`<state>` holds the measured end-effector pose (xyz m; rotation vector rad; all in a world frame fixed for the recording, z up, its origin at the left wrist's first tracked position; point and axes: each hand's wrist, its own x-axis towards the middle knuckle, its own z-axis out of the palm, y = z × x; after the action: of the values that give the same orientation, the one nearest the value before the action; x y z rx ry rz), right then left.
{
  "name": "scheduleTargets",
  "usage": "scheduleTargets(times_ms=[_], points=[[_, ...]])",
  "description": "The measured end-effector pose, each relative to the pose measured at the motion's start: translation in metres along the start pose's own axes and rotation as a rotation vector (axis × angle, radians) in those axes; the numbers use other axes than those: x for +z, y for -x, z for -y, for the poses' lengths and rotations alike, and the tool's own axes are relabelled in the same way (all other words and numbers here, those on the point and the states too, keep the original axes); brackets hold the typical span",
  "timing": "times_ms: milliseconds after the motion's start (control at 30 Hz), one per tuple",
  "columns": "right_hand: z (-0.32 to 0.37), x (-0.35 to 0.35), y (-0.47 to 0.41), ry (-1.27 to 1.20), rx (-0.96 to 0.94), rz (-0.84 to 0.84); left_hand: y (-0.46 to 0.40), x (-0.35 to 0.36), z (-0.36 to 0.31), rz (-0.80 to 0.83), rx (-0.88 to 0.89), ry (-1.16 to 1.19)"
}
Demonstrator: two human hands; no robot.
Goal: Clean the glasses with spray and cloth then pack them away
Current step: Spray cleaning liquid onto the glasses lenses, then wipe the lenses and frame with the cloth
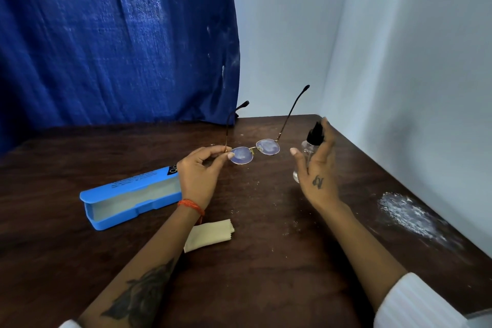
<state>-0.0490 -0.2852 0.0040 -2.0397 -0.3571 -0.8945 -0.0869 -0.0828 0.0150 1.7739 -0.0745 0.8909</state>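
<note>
Thin metal-framed glasses [267, 147] with round lenses hang above the dark wooden table [266, 261], temples unfolded and pointing away from me. My left hand [198, 177] pinches the frame at its left hinge. My right hand [316, 168] grips a small clear spray bottle [308, 148] with a black nozzle, just right of the glasses, index finger on top of the nozzle. A folded cream cloth [209, 234] lies on the table under my left forearm. The blue glasses case [127, 196] lies open to the left.
A blue curtain [119, 34] hangs behind the table at the left. Pale walls [399, 61] close the back and right side. A patch of white powder [407, 214] marks the table near its right edge.
</note>
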Motion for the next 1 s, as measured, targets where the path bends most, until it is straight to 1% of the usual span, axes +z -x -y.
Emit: scheduleTargets(times_ms=[100, 300, 367, 433, 500, 567, 667, 700, 767, 900, 1000], points=[[-0.011, 0.001, 0.001, 0.032, -0.02, 0.021, -0.001, 0.0, 0.002, 0.004, -0.047, 0.01], [-0.02, -0.001, 0.002, 0.002, 0.028, 0.057, -0.001, 0.0, 0.007, 0.02, -0.145, 0.058], [-0.02, -0.002, 0.003, 0.007, 0.053, 0.093, -0.001, 0.0, 0.009, 0.019, -0.172, 0.082], [-0.018, -0.003, 0.004, 0.064, 0.042, 0.103, -0.001, 0.0, 0.011, 0.019, -0.197, 0.101], [-0.016, -0.006, 0.004, 0.197, -0.022, 0.028, 0.0, 0.0, 0.011, 0.028, -0.21, 0.115], [-0.007, -0.011, 0.006, 0.291, -0.139, -0.065, 0.0, 0.003, 0.012, 0.034, -0.222, 0.12], [0.015, -0.004, 0.02, 0.189, -0.365, -0.11, 0.002, -0.003, 0.012, 0.052, -0.252, 0.164], [0.022, -0.002, 0.025, 0.137, -0.43, -0.081, 0.002, -0.002, 0.012, 0.06, -0.261, 0.164], [0.043, 0.012, 0.043, -0.046, -0.539, 0.103, 0.013, -0.02, 0.01, -0.004, -0.289, 0.123], [0.057, 0.023, 0.061, -0.196, -0.596, 0.464, 0.013, -0.022, 0.012, 0.02, -0.288, 0.129], [0.057, 0.023, 0.064, -0.19, -0.594, 0.678, 0.012, -0.018, 0.011, 0.027, -0.287, 0.134]])
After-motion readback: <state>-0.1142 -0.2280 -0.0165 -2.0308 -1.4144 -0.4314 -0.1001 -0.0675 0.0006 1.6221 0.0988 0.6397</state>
